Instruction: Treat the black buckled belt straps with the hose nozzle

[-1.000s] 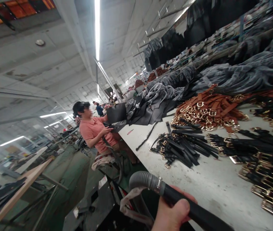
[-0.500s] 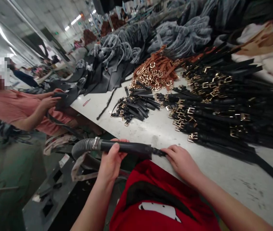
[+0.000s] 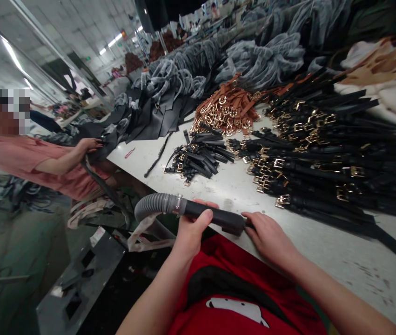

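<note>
My left hand point(image 3: 191, 232) is wrapped round a black hose nozzle point(image 3: 224, 217), its thumb lying along the top. A ribbed grey hose point(image 3: 154, 204) curves away from the nozzle's back end, fixed by a metal clamp point(image 3: 178, 204). At the nozzle's mouth my right hand point(image 3: 271, 238) pinches a short black strap point(image 3: 249, 224), mostly hidden by the fingers and the nozzle. Beyond both hands lies a small heap of short black straps with gold buckles point(image 3: 198, 158).
A heap of brown buckled straps point(image 3: 232, 104) and long black buckled straps point(image 3: 323, 177) cover the table point(image 3: 340, 260). Dark flat pieces point(image 3: 152, 121) lie at the far left. A co-worker in a pink shirt point(image 3: 40, 163) stands left. A grey machine box point(image 3: 79, 279) is below.
My left hand has brought the nozzle rightward, up to my right hand, so less of the strap shows. The co-worker's hands have shifted over the dark pieces.
</note>
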